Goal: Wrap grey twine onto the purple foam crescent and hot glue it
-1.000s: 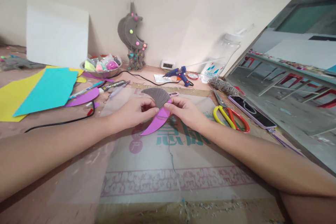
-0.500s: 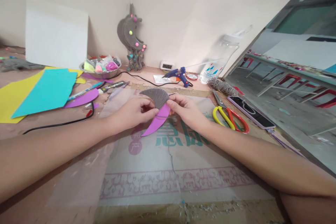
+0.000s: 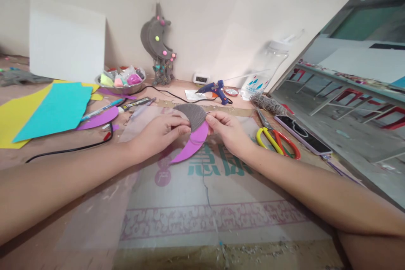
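Observation:
A purple crescent [image 3: 193, 145], which looks like foam sheet, is held up over the plastic-covered work area. Grey yarn [image 3: 193, 114] is wound closely round its upper part, while the lower tip is bare purple. My left hand [image 3: 160, 134] grips the crescent from the left, thumb in front at the edge of the winding. On the other side my right hand [image 3: 225, 128] is closed in a pinch at the crescent's right edge, beside the yarn. Some of its fingertips are hidden behind the piece, and I cannot tell whether a yarn strand lies between them.
Scissors [image 3: 274, 137], a phone [image 3: 302, 135] and a grey yarn bundle [image 3: 268, 104] lie at the right. Behind are a blue glue gun [image 3: 215, 89], a bottle [image 3: 264, 71], a bowl [image 3: 122, 89] and a decorated grey moon [image 3: 152, 38]. Cyan sheet [image 3: 57, 112] and pens lie left.
The crescent's wound upper part has shifted slightly right and tilted. The left fingers have loosened a little and changed position along its edge; the right hand stays pinched at the right edge.

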Demonstrator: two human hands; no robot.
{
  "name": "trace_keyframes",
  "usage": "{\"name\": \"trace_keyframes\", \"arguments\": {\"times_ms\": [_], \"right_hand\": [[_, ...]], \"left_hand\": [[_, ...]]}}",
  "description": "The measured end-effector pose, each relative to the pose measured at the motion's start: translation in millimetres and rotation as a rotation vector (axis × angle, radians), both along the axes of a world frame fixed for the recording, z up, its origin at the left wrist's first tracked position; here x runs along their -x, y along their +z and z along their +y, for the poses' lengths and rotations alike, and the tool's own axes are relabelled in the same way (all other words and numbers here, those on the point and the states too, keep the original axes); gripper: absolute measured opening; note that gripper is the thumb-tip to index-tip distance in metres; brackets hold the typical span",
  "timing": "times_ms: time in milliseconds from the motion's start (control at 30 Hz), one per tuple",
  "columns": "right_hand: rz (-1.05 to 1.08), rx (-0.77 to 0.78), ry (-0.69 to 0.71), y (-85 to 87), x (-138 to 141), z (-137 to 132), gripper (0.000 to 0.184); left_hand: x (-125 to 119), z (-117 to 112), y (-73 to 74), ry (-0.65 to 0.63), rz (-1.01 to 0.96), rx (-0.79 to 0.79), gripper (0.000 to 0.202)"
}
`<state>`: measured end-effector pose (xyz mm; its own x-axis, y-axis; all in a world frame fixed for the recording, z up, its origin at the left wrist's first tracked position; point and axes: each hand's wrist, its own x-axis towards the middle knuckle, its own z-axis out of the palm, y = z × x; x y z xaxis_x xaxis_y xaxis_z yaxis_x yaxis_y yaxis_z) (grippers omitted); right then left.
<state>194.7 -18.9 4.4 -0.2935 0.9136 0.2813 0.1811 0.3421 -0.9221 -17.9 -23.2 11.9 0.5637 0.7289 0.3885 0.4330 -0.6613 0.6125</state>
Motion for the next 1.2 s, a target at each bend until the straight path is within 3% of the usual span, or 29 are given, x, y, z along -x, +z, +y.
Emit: {"name": "trace_keyframes", "arguments": {"times_ms": [133,267,400,633,800,1033,1200], "right_hand": [[0.004,0.039,0.021,-1.2,1,0,0.031],[-0.104,0.066,0.095,-3.2,4,-3,0.036],[-0.188,0.000,0.021,-1.6,2,0,0.041],[-0.320,-0.237,-0.296,22.0,-36,32,0.031],[-0.268,-0.218,-0.405,23.8,-73,67,0.014],[-0.582,-0.153,-0.456,18.7,-85,105,0.052],[-0.641,-0.078,-0.374,15.8,-73,135,0.052]], "left_hand": [[1,3,-2.1,0.098,-0.095,0.146,0.038],[-2,0,-0.2,0.098,-0.183,0.410,0.033],[-5,-5,2.7,0.166,-0.259,0.565,0.032],[-1,1,2.0,0.236,-0.279,0.588,0.034],[0,6,-0.2,0.224,-0.348,0.644,0.033],[-2,3,-1.6,0.145,-0.400,0.795,0.034],[-2,4,-1.8,0.226,-0.353,0.738,0.033]]}}
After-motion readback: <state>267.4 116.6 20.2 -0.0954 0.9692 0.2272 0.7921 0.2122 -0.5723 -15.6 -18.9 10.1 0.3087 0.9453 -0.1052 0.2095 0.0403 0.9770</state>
